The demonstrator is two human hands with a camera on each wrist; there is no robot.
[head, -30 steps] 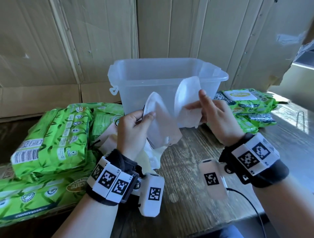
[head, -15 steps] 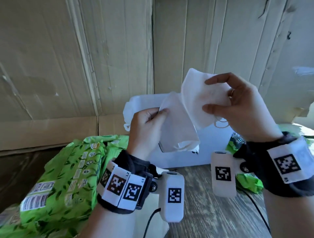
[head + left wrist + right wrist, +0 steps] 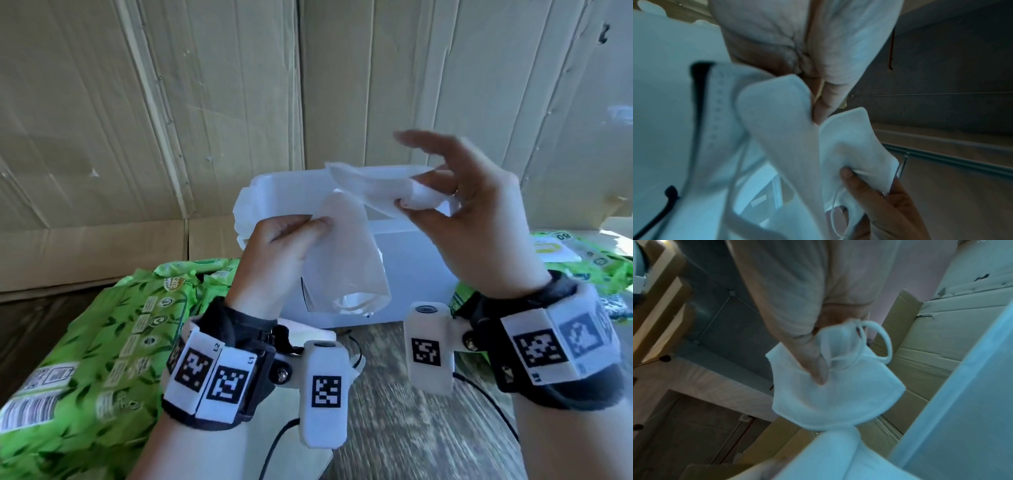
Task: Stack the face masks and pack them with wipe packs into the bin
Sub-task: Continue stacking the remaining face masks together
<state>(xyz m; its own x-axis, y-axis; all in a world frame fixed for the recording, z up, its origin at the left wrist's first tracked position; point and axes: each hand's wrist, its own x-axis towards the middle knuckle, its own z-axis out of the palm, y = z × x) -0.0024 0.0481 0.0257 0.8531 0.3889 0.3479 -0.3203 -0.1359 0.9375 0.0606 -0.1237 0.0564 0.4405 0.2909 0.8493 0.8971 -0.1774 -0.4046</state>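
Note:
My left hand [image 3: 287,240] grips a white folded face mask [image 3: 342,260] that hangs down in front of the clear plastic bin [image 3: 411,274]. My right hand [image 3: 455,202] pinches a second white face mask [image 3: 370,192] between thumb and middle fingers, lying nearly flat above the first, with the index finger stretched out. In the left wrist view both face masks [image 3: 781,129] fill the frame, and the right hand's fingers [image 3: 869,186] hold the far one. In the right wrist view the thumb [image 3: 813,363] presses the mask [image 3: 830,395], whose ear loop [image 3: 884,340] sticks up.
Green wipe packs [image 3: 102,342] lie piled on the left of the wooden table [image 3: 411,428], and more wipe packs [image 3: 582,263] lie at the right behind my wrist. Cardboard sheets [image 3: 205,102] form the back wall just behind the bin.
Both hands rose from table height to in front of the bin. My right hand turned its mask from upright to nearly flat and brought it down over the left hand's mask.

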